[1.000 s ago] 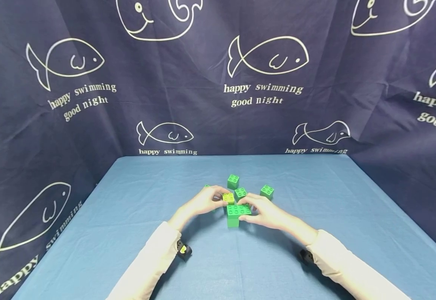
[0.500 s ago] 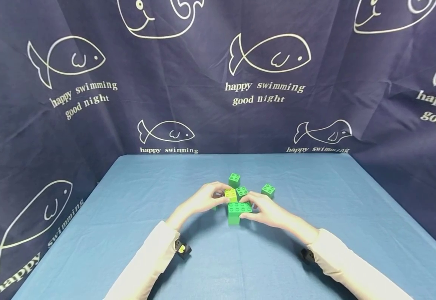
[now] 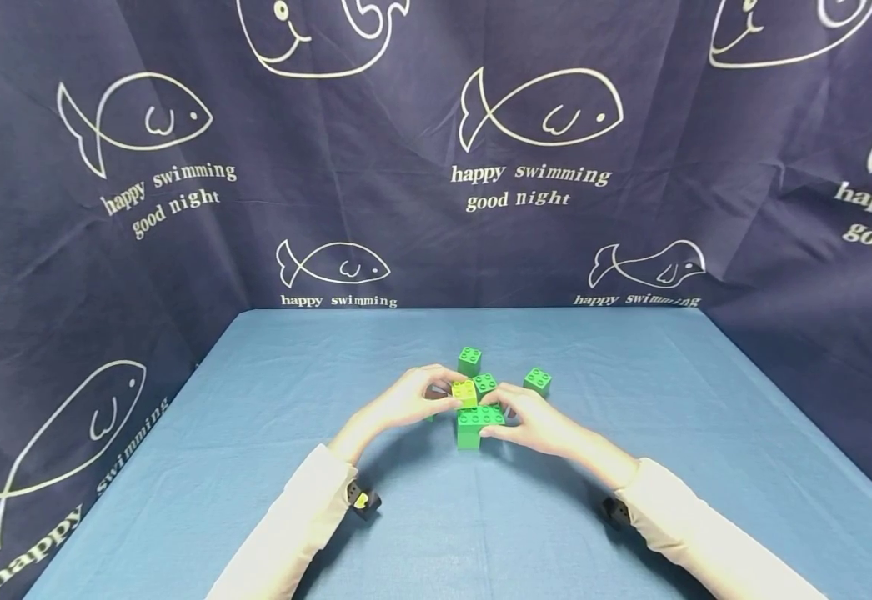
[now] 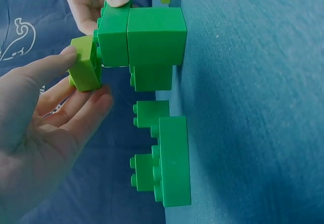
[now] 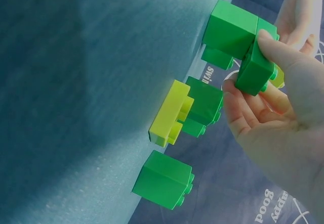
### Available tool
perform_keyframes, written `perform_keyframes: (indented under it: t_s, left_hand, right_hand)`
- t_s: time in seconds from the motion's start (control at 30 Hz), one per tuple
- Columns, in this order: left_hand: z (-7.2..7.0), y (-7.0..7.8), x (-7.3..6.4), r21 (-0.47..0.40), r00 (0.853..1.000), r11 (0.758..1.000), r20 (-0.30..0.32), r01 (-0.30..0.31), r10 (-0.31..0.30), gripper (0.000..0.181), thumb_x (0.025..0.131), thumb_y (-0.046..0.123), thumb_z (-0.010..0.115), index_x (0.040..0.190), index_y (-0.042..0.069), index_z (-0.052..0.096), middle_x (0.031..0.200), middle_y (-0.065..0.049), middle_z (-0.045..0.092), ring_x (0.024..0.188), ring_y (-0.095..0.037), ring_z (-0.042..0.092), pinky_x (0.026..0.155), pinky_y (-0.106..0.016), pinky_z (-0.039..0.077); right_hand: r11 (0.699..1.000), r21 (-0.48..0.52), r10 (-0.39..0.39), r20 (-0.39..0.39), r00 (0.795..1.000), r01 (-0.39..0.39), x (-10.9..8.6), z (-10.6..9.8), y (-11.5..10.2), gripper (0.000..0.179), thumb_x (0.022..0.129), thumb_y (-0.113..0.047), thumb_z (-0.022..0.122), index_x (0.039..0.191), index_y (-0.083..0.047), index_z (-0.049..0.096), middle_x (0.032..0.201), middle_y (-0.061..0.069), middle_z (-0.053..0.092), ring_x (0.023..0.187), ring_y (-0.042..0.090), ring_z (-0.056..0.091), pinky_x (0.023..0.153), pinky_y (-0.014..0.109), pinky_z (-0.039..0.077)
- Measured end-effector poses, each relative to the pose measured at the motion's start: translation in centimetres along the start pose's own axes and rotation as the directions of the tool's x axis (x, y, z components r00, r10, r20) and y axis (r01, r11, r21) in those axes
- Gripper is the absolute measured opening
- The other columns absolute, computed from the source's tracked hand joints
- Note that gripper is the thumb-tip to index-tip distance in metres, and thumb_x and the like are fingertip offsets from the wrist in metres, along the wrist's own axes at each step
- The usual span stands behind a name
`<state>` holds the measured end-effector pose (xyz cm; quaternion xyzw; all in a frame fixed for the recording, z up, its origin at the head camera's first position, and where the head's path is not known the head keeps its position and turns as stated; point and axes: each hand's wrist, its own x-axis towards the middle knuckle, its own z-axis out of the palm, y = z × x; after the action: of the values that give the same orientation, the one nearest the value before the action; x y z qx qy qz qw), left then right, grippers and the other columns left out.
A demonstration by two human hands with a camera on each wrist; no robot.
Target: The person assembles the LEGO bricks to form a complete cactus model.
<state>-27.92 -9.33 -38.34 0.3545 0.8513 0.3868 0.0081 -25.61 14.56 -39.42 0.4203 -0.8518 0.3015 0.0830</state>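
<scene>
A yellow-green toy building brick (image 3: 464, 392) is pinched between the thumb and fingers of my left hand (image 3: 409, 398). In the left wrist view this brick (image 4: 85, 64) is tilted, close against the studs of an upper green brick (image 4: 112, 37); whether they touch, I cannot tell. That long green brick (image 5: 253, 70) sits on a lower green block (image 5: 230, 29), overhanging it in the right wrist view. My right hand (image 3: 529, 423) grips the upper green brick at its right end with thumb and fingers.
Behind the hands stand loose green bricks, one at the back (image 3: 469, 361), one at the right (image 3: 537, 381) and one nearer the stack (image 3: 484, 383). Another yellow-green brick (image 5: 169, 115) stands on the blue tablecloth (image 3: 593, 508). More green bricks (image 4: 174, 161) lie on the left side.
My left hand has carried the yellow-green brick slightly right, over the back left edge of the green stack. The right hand keeps its grip in nearly the same place.
</scene>
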Motion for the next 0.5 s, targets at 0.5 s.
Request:
perform_keyframes:
  t_s: [0.5]
  left_hand:
    - [0.60,0.10,0.11,-0.043,0.999,0.999,0.037,-0.030,0.031,0.036,0.086,0.016,0.069,0.119,0.004,0.061,0.114,-0.009,0.063,0.097,-0.019,0.063,0.083,-0.021,0.053]
  right_hand:
    - [1.000,-0.012,0.006,-0.013,1.000,-0.006,-0.13,-0.21,-0.08,0.032,0.081,-0.019,0.073,0.107,-0.003,0.062,0.096,0.007,0.062,0.081,0.015,0.056,0.068,0.034,0.055]
